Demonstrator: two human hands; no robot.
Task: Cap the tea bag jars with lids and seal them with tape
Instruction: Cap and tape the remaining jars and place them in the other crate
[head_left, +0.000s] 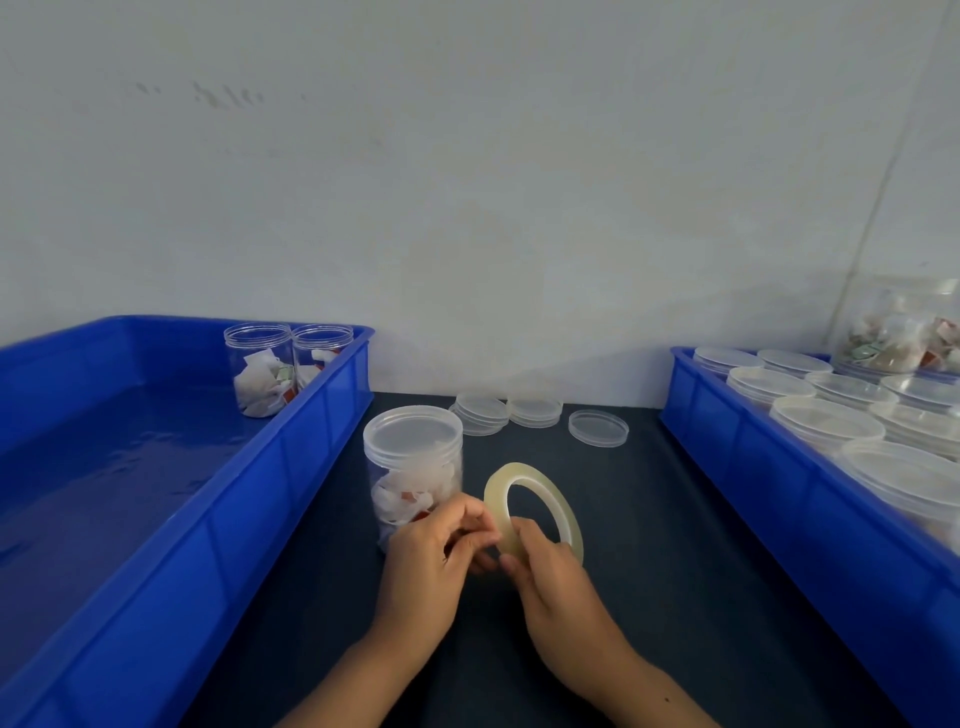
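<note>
I've got the clear ring-shaped tape roll (535, 506) gripped in my right hand (553, 571), fingers curled round its lower rim, while my left hand (431, 561) pinches at its edge. The lidded clear plastic tea bag jar (413, 462) stands just left, on the dark table (675, 545).

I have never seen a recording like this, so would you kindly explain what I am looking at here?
There is no machine: one camera worn on a person's head looks down at their bare hands. The right hand holds a roll of clear tape, and the left hand pinches at its edge. Beside them on the dark table stands a capped jar of tea bags. Loose lids lie behind. The left blue bin holds two jars.
</note>
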